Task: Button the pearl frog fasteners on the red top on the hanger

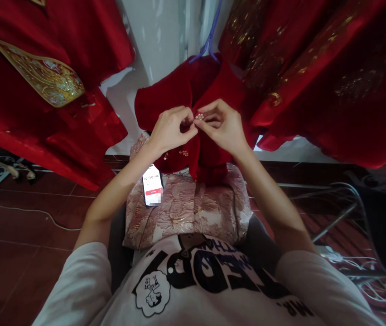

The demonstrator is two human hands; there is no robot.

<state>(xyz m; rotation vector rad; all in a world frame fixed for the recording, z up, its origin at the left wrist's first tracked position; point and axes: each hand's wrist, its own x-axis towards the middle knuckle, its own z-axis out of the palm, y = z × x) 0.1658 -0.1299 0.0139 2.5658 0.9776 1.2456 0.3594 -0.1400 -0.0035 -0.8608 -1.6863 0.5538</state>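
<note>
A dark red jacket [166,102] hangs from a blue hanger [207,45] in front of me, its lower part resting over my lap. My left hand [174,128] pinches the jacket's front edge between thumb and fingers. Right beside it, my right hand [225,124] has thumb and forefinger closed on a small flower-shaped beaded button [199,117]. The fingertips of both hands nearly meet there. Lower on the jacket's left panel sits another beaded ornament [184,153]. Whether the button is fastened cannot be made out.
A phone [152,185] showing a timer lies on the pink brocade cloth [179,206] across my lap. Red embroidered garments [108,40] hang at left, and more red garments [315,90] at right. A black chair [383,217] stands at right; a white cable [52,217] crosses the tiled floor.
</note>
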